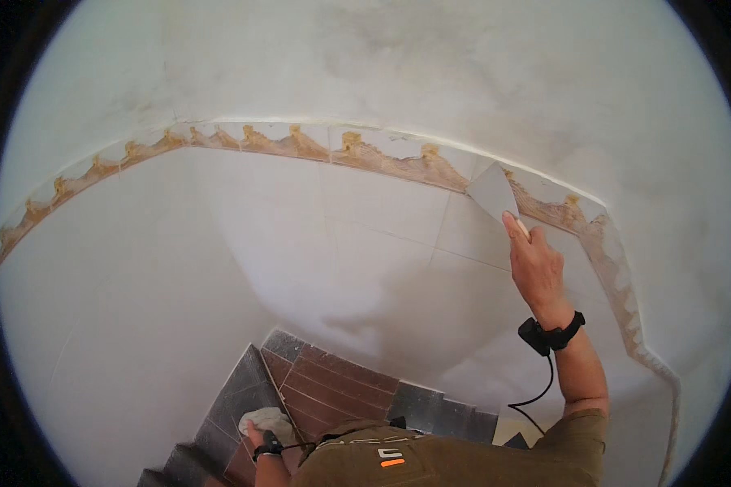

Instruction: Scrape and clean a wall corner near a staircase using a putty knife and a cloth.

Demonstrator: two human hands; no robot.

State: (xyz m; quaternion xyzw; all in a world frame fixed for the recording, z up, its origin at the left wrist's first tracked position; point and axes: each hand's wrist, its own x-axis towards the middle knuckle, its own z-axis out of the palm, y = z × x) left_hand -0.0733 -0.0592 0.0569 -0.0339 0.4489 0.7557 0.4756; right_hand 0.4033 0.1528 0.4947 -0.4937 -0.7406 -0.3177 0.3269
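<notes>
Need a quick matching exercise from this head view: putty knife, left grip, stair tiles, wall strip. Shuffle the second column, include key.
Column 1
1. Putty knife
2. Left grip
3. Stair tiles
4. Wall strip

Column 2
A. Reddish-brown and dark grey
B. Runs across the pale wall, with ragged yellowish-brown patches
C. Held in the right grip, broad blade over the strip
D. Low in the picture, at a pale lump whose kind is unclear

Pairs: 1-C, 2-D, 3-A, 4-B
</notes>
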